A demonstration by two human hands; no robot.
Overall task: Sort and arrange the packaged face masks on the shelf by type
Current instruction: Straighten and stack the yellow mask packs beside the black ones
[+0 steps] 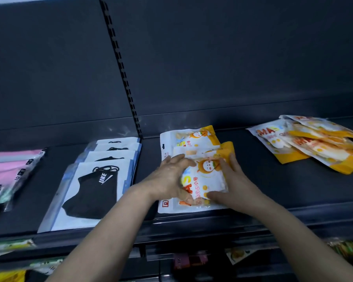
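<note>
A: Left hand [171, 176]?
B: Fingers [179, 160] curled over the top orange mask packet [204, 180], left edge.
A: Right hand [232, 180]?
B: Fingers [230, 159] straight, together, pressing its right edge. Packet lies on its stack [188, 139], mid-shelf [263, 180].

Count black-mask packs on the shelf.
4, in one overlapping row left of the slotted upright: front pack, second pack behind it, third pack, rear pack farthest back. Others could be hidden beneath.
</note>
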